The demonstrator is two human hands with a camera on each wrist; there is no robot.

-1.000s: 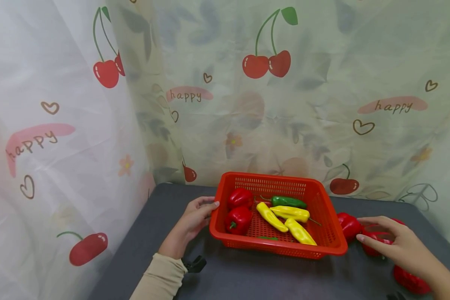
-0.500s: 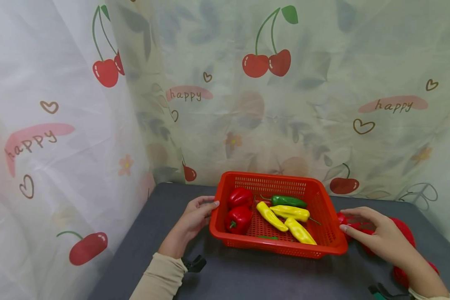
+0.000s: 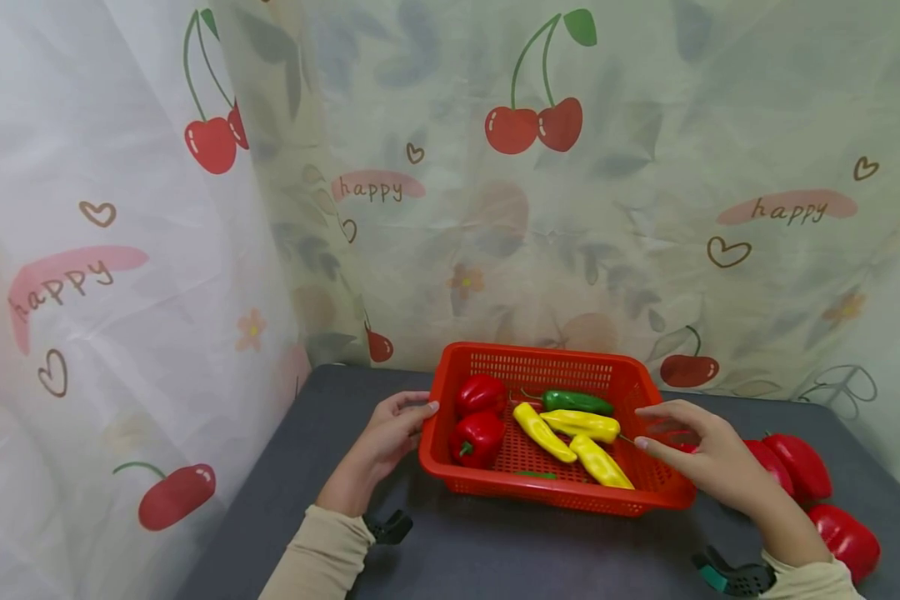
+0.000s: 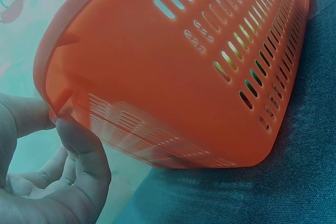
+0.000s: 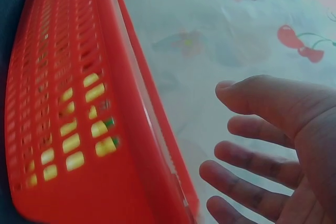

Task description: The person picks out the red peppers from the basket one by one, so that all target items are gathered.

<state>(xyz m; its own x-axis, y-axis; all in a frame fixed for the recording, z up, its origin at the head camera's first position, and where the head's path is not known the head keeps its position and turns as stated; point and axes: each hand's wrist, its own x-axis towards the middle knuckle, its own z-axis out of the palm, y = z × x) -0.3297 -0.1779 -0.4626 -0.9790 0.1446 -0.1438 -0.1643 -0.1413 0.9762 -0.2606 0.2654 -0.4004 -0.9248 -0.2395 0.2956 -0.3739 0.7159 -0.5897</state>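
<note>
A red plastic basket [image 3: 547,502] with slotted walls stands on the dark table. My left hand [image 3: 388,433] pinches its left rim between thumb and fingers; the left wrist view shows the thumb [image 4: 81,137] right at the edge. My right hand [image 3: 708,454] hovers at the basket's right rim, fingers apart and holding nothing, as the right wrist view also shows. Inside the basket lie two red bell peppers [image 3: 477,440] at the left, a green pepper [image 3: 577,404] at the back, and yellow peppers [image 3: 600,463] in the middle and right.
On the table to the right are several red bell peppers [image 3: 843,540], partly behind my right forearm. A cherry-printed curtain [image 3: 450,250] hangs behind the table and along the left side. The grey tabletop [image 3: 495,554] extends in front of the basket.
My right hand has moved left from the red bell peppers at the right to the basket's right rim, uncovering those peppers. The left hand and the basket have stayed in place.
</note>
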